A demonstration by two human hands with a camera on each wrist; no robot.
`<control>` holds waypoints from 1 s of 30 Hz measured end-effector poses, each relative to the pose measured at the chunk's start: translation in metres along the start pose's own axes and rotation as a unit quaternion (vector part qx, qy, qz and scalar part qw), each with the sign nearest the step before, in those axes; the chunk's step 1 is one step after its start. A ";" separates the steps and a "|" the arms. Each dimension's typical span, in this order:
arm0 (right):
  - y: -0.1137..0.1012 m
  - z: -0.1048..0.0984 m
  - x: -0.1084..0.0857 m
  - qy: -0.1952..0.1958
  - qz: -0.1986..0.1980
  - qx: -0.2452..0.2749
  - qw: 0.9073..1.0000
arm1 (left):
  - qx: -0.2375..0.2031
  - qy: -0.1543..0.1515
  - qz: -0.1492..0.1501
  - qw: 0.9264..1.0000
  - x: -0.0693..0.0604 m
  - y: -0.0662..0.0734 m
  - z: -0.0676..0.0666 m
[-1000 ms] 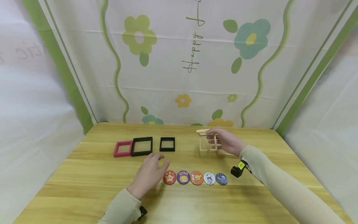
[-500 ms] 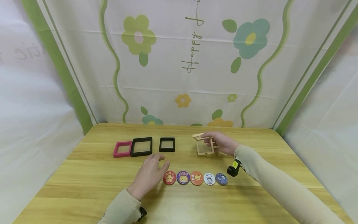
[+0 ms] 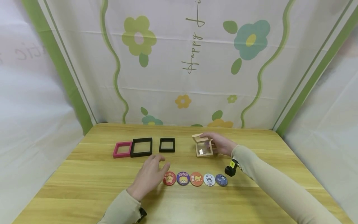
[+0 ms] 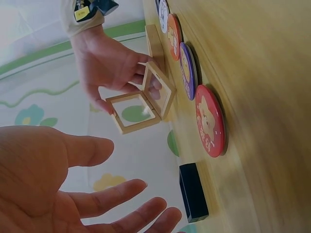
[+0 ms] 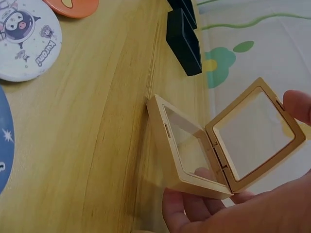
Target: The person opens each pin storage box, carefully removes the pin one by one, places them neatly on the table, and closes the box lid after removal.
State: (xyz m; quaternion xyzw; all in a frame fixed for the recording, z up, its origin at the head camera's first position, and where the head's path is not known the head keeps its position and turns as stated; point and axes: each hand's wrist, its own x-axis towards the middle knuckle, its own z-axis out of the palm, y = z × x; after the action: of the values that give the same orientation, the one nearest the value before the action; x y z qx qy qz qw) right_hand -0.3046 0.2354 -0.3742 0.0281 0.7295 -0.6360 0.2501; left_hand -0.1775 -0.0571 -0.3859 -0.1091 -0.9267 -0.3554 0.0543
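Observation:
My right hand (image 3: 219,143) grips a beige hinged display frame (image 5: 180,145) at the back right of the table. Its lid stands swung up, with the thumb at the lid's edge and fingers at the lower half. Clear film fills both halves. The left hand (image 3: 149,175) holds nothing, its fingers loosely extended, left of a row of round badges. In that row are a red badge (image 3: 169,178), a purple badge (image 3: 183,178), an orange badge (image 3: 196,179), a white badge (image 3: 209,179) and a blue badge (image 3: 221,179).
A pink frame (image 3: 115,151) touches a larger black frame (image 3: 141,154) at the back left. A smaller black frame (image 3: 167,150) lies to their right. Another beige piece (image 4: 154,43) is beside the right hand. A flowered cloth (image 3: 167,77) hangs behind the wooden table (image 3: 84,174).
My right hand has brought the beige frame left and towards me, and its lower half now lies flatter. The left hand has stayed in place.

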 end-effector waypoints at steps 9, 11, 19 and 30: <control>0.001 0.006 0.004 0.030 -0.008 -0.014 0.999 | 0.000 -0.002 0.001 1.000 -0.001 0.001 0.000; 0.001 0.008 0.004 0.037 -0.009 -0.011 0.999 | -0.001 -0.002 0.001 1.000 -0.001 0.001 0.001; 0.002 0.011 0.008 0.068 -0.001 -0.015 0.998 | -0.003 -0.007 0.004 1.000 -0.002 0.002 0.001; 0.006 0.015 0.015 0.083 -0.021 -0.116 0.990 | -0.001 -0.010 0.006 1.000 -0.002 0.002 0.002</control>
State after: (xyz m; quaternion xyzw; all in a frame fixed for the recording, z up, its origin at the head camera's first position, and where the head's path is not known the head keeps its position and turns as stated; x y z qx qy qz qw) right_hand -0.3105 0.2187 -0.3861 0.0364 0.8171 -0.5474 0.1771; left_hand -0.1752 -0.0550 -0.3863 -0.1177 -0.9263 -0.3548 0.0472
